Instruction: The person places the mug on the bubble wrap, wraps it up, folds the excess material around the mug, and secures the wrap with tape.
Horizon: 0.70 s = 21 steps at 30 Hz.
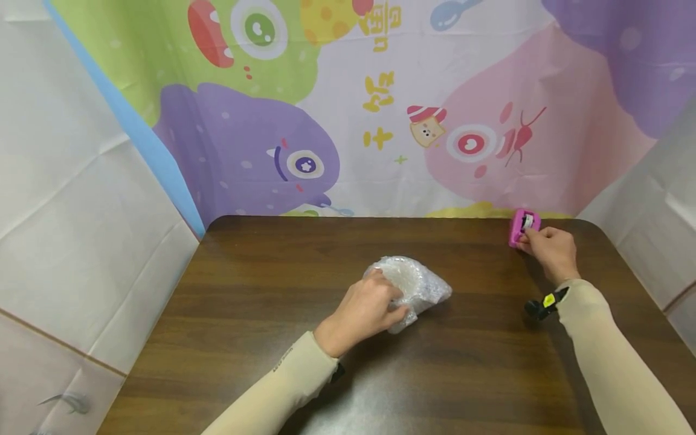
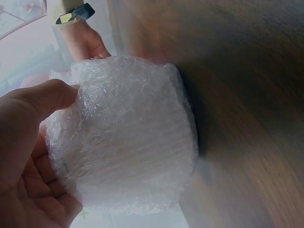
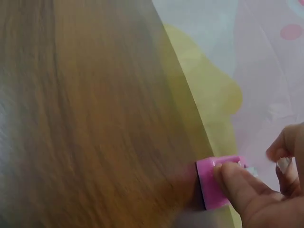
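Observation:
My left hand (image 1: 364,308) grips a round, bowl-shaped thing wrapped in clear bubble wrap (image 1: 415,281) near the middle of the table. In the left wrist view the thumb presses one side of the bubble wrap (image 2: 123,137), with the other fingers around its edge and partly hidden. Far to the right, by the table's back edge, my right hand (image 1: 554,251) holds a small pink tape dispenser (image 1: 515,232). The right wrist view has fingertips on top of the pink dispenser (image 3: 210,183) and the remaining fingers curled beside it.
The dark wooden table (image 1: 244,290) ends against a printed cartoon curtain (image 1: 380,175) at the back. Pale panels (image 1: 81,181) stand along the left and right sides. A black strap with a yellow tag (image 1: 548,301) is on the right wrist.

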### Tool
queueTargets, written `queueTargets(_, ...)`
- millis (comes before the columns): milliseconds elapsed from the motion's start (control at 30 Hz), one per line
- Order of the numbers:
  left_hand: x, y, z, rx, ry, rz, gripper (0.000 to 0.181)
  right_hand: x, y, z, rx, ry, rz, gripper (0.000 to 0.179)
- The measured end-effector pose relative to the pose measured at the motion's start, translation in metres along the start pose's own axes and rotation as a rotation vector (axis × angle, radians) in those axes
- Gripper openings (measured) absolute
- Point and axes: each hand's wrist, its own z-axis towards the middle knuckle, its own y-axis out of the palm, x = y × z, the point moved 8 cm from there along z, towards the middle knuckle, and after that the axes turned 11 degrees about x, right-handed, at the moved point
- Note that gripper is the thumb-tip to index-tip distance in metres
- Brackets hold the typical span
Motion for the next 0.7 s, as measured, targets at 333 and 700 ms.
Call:
queueTargets(333, 0.000, 0.000, 0.001, -0.002, -0.007, -0.016, 0.029, 0.009, 0.004, -0.026, 0.006, 0.190, 0.208, 0.037)
queueTargets(700, 0.000, 0.000, 0.001, 0.017, -0.003, -0.025, 0.026, 0.020, 0.006, -0.051, -0.091, 0.368, 0.385, 0.035)
